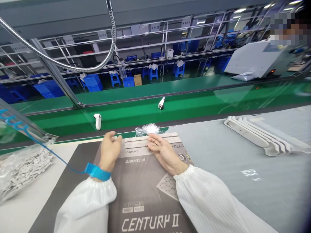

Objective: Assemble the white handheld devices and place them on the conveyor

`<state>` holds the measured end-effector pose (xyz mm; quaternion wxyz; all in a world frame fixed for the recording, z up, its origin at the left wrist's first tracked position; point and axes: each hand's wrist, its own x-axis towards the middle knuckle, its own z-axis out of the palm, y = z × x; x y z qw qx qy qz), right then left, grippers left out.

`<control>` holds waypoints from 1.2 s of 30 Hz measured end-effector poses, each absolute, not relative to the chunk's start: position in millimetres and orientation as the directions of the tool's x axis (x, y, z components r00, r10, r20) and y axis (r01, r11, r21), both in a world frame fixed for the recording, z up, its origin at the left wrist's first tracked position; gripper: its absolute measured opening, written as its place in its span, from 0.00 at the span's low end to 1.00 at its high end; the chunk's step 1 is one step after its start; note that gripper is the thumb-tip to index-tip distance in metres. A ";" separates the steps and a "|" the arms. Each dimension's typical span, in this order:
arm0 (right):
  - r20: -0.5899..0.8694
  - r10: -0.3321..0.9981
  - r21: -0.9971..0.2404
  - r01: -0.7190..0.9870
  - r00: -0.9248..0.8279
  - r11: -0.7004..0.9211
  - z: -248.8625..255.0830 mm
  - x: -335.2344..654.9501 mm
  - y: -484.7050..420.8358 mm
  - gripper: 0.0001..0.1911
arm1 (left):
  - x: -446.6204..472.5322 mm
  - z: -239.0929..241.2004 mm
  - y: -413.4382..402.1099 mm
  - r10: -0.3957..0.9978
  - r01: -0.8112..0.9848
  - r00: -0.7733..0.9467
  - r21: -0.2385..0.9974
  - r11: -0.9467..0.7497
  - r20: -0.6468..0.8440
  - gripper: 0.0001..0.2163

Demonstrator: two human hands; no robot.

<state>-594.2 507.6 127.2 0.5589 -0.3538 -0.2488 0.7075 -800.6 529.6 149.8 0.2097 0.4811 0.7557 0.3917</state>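
A dark grey printed carton (143, 187) marked "MONTECH" and "CENTURY II" lies in front of me. Above its far left corner is my left hand (110, 151), thumb and forefinger curled towards each other around a small pale spot I cannot make out. A blue wrist strap (97, 171) with a coiled cord circles that wrist. My right hand (166, 154) hovers over the far end of the carton, its fingertips drawn together; what they pinch, if anything, is too small to name. Crumpled clear plastic (152, 128) lies just beyond the carton's far edge.
White curved plastic parts (257, 134) lie in a row at right. A clear bag (26, 171) of small pale pieces sits at left. On the green belt (131, 110) stand two white devices (97, 121). A metal flexible hose (73, 66) hangs overhead. Another person is at far right.
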 end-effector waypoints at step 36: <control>-0.174 0.976 -0.793 -0.569 -0.134 -0.219 114.4 -589.8 510.2 0.24 | -780.7 127.6 510.8 0.923 0.833 -0.230 0.554 0.022 0.309 0.08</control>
